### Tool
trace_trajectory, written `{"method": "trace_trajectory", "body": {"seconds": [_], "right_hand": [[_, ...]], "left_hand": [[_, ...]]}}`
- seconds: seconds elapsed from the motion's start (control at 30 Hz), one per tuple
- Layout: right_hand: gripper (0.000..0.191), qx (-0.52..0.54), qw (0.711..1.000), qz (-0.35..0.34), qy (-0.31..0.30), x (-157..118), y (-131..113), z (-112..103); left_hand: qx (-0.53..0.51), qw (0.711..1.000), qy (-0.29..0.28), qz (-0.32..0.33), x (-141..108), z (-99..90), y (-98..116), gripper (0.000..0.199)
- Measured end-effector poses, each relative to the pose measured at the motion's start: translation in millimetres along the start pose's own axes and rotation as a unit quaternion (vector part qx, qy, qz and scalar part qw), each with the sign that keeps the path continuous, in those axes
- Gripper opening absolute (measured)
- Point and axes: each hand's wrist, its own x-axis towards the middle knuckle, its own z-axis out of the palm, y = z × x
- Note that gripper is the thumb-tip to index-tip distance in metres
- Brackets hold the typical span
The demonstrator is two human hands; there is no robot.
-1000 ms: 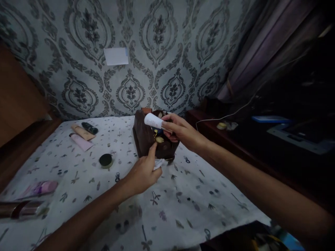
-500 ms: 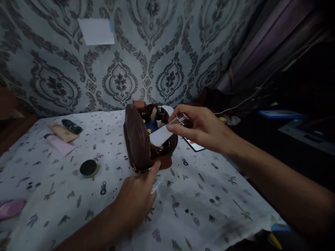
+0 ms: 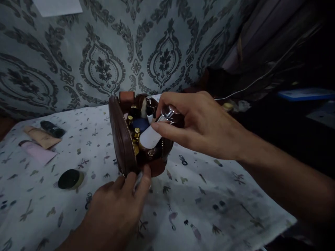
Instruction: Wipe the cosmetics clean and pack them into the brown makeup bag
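A brown zip cosmetic bag [image 3: 119,139] stands unzipped on the table, with gold-topped bottles [image 3: 136,134], a dark blue item [image 3: 140,124] and other small containers inside. My right hand [image 3: 193,125] is closed on a white bottle [image 3: 151,136] with a shiny clear cap, gripping it near the cap. The bottle is tilted, its lower end inside the bag's opening. My left hand [image 3: 117,202] holds the near end of the bag at its base, fingers bent. Something whitish shows between those fingers; I cannot make out what it is.
Left of the bag lie a dark green tube [image 3: 52,129], a beige tube [image 3: 42,137], a pink tube [image 3: 38,152] and a round dark-lidded jar [image 3: 69,179]. A patterned cloth [image 3: 199,209] covers the table. Behind it is a patterned wall [image 3: 136,45]; a white cable [image 3: 251,87] runs at right.
The view has moved in closer. My right hand has lowered the white bottle slightly into the bag. My left hand's fingers have shifted from a pointing index finger to bending around the bag's near end.
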Motion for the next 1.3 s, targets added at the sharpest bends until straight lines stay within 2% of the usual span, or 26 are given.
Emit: {"method": "trace_trajectory", "body": {"seconds": [0.1, 0.23, 0.33, 0.53, 0.7, 0.8, 0.9, 1.03, 1.13, 1.3], "right_hand": [[0.012, -0.010, 1.000, 0.002, -0.005, -3, 2, -1], [0.011, 0.010, 1.000, 0.003, -0.003, -2, 4, 2], [0.010, 0.002, 1.000, -0.012, -0.020, 2, 5, 7], [0.015, -0.046, 0.990, -0.046, -0.122, 11, 7, 19], [0.010, -0.077, 0.966, -0.065, -0.237, 14, 10, 32], [0.010, -0.107, 0.953, -0.070, -0.275, 14, 12, 40], [0.011, -0.127, 0.941, -0.070, -0.307, 14, 10, 41], [0.014, -0.132, 0.935, -0.048, -0.327, 14, 7, 34], [0.017, -0.114, 0.943, -0.057, -0.308, 11, 10, 30], [0.006, -0.134, 0.936, -0.072, -0.319, 7, 16, 37]], "left_hand": [[-0.004, 0.997, -0.074, -0.020, 10, -20.4, -3, 0.072], [0.013, 0.993, -0.117, -0.015, 15, -30.9, -4, 0.066], [0.035, 0.992, -0.118, -0.038, 7, -27.1, -5, 0.067], [0.040, 0.993, -0.099, -0.049, -9, -21.0, -2, 0.071], [0.065, 0.994, -0.087, -0.033, -8, -20.5, -1, 0.068], [0.068, 0.995, -0.077, -0.015, -9, -19.0, -2, 0.070], [0.043, 0.995, -0.086, -0.028, -14, -16.8, -5, 0.073], [-0.016, 0.993, -0.098, -0.057, -22, -12.0, -9, 0.074], [-0.033, 0.992, -0.103, -0.060, -25, -9.2, -10, 0.073], [-0.013, 0.987, -0.151, -0.058, -19, -13.6, -8, 0.066]]}}
